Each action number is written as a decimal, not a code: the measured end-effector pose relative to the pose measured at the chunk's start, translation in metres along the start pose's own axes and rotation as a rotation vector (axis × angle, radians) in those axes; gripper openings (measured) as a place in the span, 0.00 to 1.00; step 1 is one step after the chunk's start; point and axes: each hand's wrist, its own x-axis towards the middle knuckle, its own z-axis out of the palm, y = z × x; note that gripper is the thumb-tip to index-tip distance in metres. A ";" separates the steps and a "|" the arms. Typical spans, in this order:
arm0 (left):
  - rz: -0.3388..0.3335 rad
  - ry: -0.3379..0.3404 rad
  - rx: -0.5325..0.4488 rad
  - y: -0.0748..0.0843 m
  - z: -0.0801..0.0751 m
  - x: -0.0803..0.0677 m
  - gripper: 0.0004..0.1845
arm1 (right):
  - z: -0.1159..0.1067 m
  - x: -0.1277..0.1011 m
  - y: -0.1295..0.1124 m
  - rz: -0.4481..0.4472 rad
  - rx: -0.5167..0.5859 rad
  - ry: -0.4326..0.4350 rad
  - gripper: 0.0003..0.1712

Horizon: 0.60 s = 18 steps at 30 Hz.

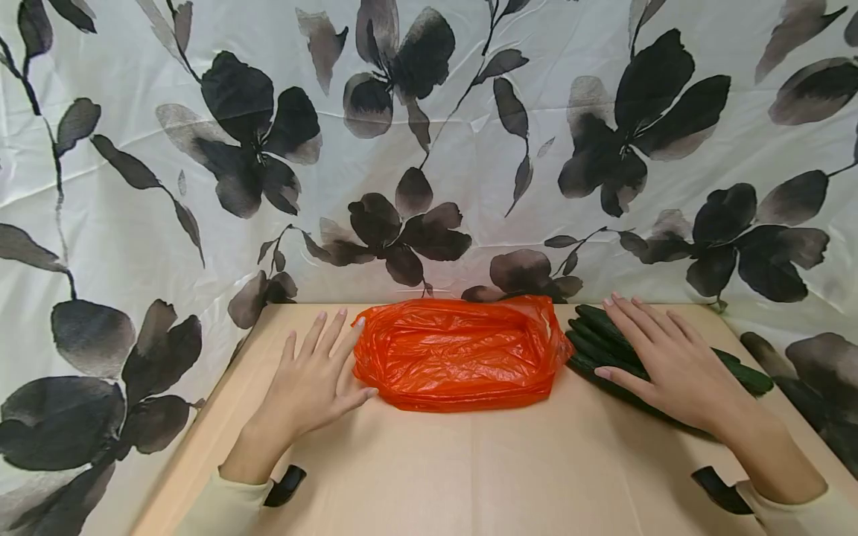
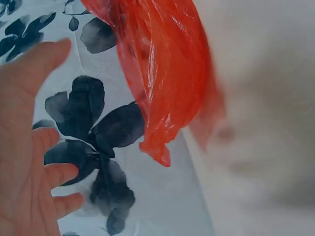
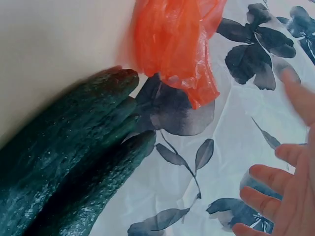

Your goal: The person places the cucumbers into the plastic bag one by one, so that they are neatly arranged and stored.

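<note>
An orange-red plastic bag [image 1: 462, 357] lies spread out in the middle of the table, its thin film crinkled. To its right is a pile of several dark green cucumbers [image 1: 590, 346], seen up close in the right wrist view as bumpy-skinned cucumbers [image 3: 64, 142]. My left hand [image 1: 311, 383] is at the bag's left end, fingers straight and spread, holding nothing. Over the cucumbers my right hand [image 1: 677, 365] stretches with straight fingers, hiding part of the pile. In the left wrist view the bag [image 2: 167, 64] hangs in a crumpled corner beyond the thumb.
The light wooden table [image 1: 469, 469] reaches back to a white curtain [image 1: 509, 164] printed with dark flowers, which also hangs along both sides. A black strap [image 1: 284, 485] shows by the left sleeve and another strap [image 1: 722, 491] by the right sleeve.
</note>
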 end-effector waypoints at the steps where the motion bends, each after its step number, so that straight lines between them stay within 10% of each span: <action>1: 0.000 -0.010 -0.022 -0.002 0.001 0.002 0.53 | -0.001 0.001 0.001 -0.003 0.009 0.010 0.58; 18: -0.109 -0.132 -0.569 -0.036 0.038 0.040 0.38 | -0.020 0.018 0.025 -0.028 0.019 0.011 0.48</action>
